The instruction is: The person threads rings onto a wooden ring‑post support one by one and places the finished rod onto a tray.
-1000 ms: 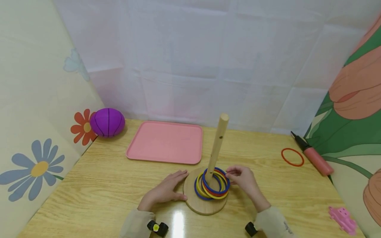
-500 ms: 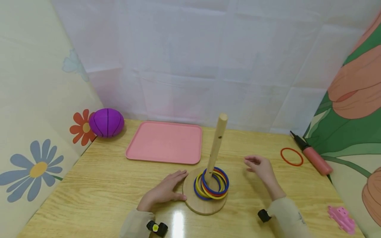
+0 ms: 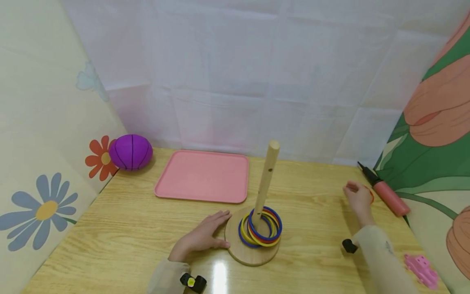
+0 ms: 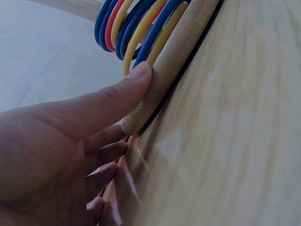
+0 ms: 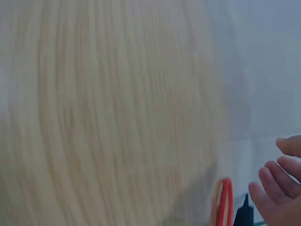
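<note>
In the head view a round wooden base (image 3: 252, 256) carries an upright peg (image 3: 267, 175), slightly right of centre. Several blue, yellow and red rings (image 3: 271, 244) lie loosely stacked around the peg's foot. My left hand (image 3: 202, 235) rests at the base's left side, fingers extended. The left wrist view has its thumb (image 4: 110, 101) against the base's rim. Far to the right, my right hand (image 3: 360, 201) hovers over a lone red ring (image 3: 372, 197) and hides most of it. The right wrist view shows loosely bent fingers (image 5: 275, 186) beside that ring (image 5: 225, 202), holding nothing.
A pink tray (image 3: 205, 175) lies at the back, with a purple ball (image 3: 131, 152) to its left. Beyond the right hand is a pink and black hand pump (image 3: 391, 198). A pink toy (image 3: 421, 270) lies near the right front edge. White cloth (image 3: 238, 81) hangs behind the table.
My right hand has left the stacked rings and moved right, and now covers much of the lone red ring. The left hand stays at the base.
</note>
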{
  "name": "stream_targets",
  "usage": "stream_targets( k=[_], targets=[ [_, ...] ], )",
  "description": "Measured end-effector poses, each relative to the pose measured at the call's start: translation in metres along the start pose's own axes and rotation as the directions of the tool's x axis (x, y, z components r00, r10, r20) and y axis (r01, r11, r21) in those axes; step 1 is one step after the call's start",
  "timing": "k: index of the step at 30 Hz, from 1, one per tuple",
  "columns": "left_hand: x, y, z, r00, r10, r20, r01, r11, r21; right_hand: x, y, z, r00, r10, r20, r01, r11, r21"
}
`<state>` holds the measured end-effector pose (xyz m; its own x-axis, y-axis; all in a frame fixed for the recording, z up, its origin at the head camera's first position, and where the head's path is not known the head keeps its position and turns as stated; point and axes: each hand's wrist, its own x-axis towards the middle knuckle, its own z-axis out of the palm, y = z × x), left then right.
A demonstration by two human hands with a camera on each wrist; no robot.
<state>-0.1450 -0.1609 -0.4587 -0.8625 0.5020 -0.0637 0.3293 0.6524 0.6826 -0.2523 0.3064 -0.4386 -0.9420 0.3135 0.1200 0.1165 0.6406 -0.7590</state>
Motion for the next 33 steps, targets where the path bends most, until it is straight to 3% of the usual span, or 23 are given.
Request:
stream_targets(
  k=[3, 10, 15, 21, 28, 33],
  targets=[
    [0.0, 0.0, 0.0, 1.0, 0.002, 0.001, -0.002, 1.0, 0.0, 0.008, 0.014, -0.006, 1.0, 0.012, -0.005, -0.012, 1.0, -0.027],
    [0.0, -0.001, -0.001, 1.0, 0.004, 0.001, -0.005, 1.0, 0.02, 0.014, 0.032, -0.022, 0.993, 0.058, 0.101, -0.036, 0.978, -0.204],
    [0.001, -0.001, 0.0, 1.0, 0.004, 0.0, -0.004, 1.0, 0.019, 0.015, 0.04, -0.03, 0.991, 0.057, 0.122, -0.021, 0.96, -0.279],
    [0.001, -0.001, 0.0, 1.0, 0.01, -0.001, -0.01, 1.0, 0.019, 0.012, 0.045, -0.032, 0.996, 0.012, 0.092, 0.017, 0.95, -0.31],
    [0.0, -0.001, 0.0, 1.0, 0.012, -0.004, -0.012, 1.0, 0.02, 0.01, 0.047, -0.032, 0.993, 0.042, 0.106, -0.007, 0.952, -0.305],
    [-0.001, 0.0, 0.0, 1.0, 0.013, 0.0, -0.013, 1.0, 0.014, 0.007, 0.05, -0.032, 0.992, -0.069, 0.11, 0.097, 0.954, -0.282]
  ],
)
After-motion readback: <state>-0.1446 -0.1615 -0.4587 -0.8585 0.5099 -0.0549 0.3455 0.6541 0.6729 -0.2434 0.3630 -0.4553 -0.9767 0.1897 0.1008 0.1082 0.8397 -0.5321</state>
